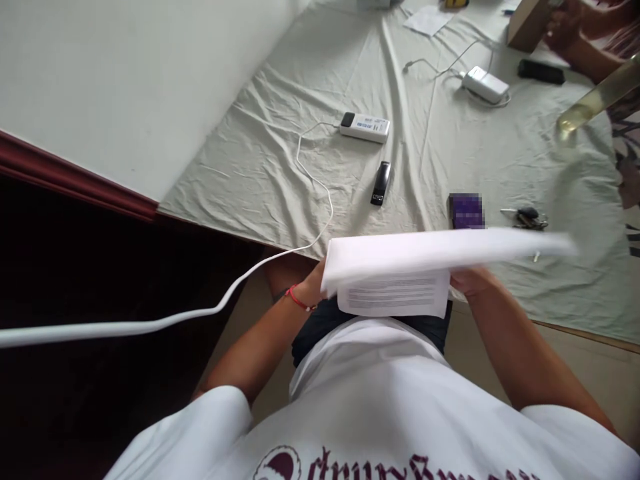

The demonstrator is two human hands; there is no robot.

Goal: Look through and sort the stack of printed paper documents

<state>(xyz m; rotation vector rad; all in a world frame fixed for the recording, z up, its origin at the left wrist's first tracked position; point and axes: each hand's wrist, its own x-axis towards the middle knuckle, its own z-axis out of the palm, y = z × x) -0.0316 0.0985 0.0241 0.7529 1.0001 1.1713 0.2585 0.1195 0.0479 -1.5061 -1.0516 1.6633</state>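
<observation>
Several white sheets of paper (393, 293) are held up in front of my body at the table's near edge. The upper sheet is smeared by motion and stretches to the right, while lines of print show on the one below. My left hand (316, 280) grips the left edge of the sheets, its fingers mostly hidden behind them. A red bracelet circles that wrist. On the right side, my right hand (467, 279) is closed on the sheets, its fingertips covered by the upper one. Just beyond the paper lie a purple booklet (466, 211) and a bunch of keys (527, 217).
On the pale tablecloth (280, 147) lie a white power bank (364, 127) with a long cable (327, 193), a black device (381, 183), a second white device (485, 85) and a dark case (541, 71). A clear tube (595, 103) and another person's hand (565, 27) by a box (527, 25) are at right.
</observation>
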